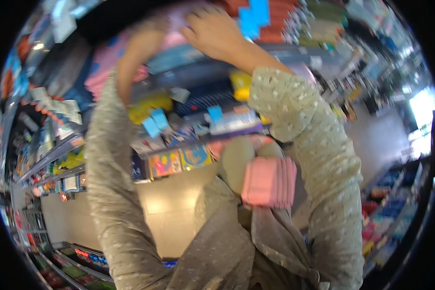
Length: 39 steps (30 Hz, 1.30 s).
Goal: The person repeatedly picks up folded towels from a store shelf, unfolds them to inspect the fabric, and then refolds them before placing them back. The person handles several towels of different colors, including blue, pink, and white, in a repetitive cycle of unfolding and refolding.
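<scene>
Both arms reach up to a shelf stacked with folded cloth at the far edge. My left hand [147, 38] is smeared by motion beside a pink folded stack, so its fingers cannot be read. My right hand [215, 34] lies palm down on a lilac-pink folded cloth [176, 21], its fingers stretched out. Under the hands sits a blue-grey folded cloth [174, 59], with a pink stack [99, 72] to its left. Lower down, close to my body, is a bundle of pink folded cloth [268, 182] that neither hand touches.
Below the cloth shelf are lower shelves with yellow packs [150, 106], a dark patterned item [205, 99] and bright flat picture packs [164, 164]. Rust-coloured folded cloth [275, 31] is at the far right. More stocked shelving [389, 212] borders the right side, beside tan floor [171, 208].
</scene>
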Tool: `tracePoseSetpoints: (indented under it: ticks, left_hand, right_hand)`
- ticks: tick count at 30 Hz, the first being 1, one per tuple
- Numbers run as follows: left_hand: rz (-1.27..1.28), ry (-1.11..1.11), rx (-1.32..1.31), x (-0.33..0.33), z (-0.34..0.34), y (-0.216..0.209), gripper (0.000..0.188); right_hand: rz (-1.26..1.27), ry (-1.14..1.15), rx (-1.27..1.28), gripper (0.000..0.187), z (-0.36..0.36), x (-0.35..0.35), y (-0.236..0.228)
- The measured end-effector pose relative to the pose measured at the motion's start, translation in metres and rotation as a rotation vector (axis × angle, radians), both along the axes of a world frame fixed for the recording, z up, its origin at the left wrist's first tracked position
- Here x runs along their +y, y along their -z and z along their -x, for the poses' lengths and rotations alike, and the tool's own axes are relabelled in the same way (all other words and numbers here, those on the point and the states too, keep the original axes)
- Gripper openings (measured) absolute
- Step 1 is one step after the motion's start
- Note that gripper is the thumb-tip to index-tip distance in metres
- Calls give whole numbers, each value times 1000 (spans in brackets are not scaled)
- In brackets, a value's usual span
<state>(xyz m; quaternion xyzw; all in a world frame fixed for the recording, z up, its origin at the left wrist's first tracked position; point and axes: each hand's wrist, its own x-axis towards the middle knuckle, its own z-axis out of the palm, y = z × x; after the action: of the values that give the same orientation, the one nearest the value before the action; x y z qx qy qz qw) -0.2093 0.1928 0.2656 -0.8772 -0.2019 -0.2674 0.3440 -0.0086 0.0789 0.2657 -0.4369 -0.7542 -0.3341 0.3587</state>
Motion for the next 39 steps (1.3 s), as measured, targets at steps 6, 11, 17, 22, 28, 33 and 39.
tracePoseSetpoints:
  ticks: [6, 11, 17, 22, 28, 33, 39]
  left_hand:
    - [152, 323, -486, -205, -27, 26, 34]
    - [1189, 396, -286, -319, -53, 174, 30]
    - [1350, 592, 22, -382, -68, 255, 52]
    - [1348, 618, 145, -374, -67, 277, 51]
    - [1680, 509, -22, -334, -77, 259, 57]
    - [1945, 538, -909, -311, -86, 212, 86]
    - [2680, 1097, -1145, -345, -81, 228, 85]
  right_hand:
    - [271, -36, 281, 25, -54, -193, 40]
    - [1068, 311, 741, 31, -120, -328, 151]
    - [1147, 219, 500, 52, -104, -415, 192]
    - [1023, 186, 187, 53, -82, -420, 206]
    - [906, 203, 354, 37, -99, -375, 200]
    - [895, -160, 1419, 24, -124, -338, 144]
    - [755, -635, 2034, 36, -119, -338, 148]
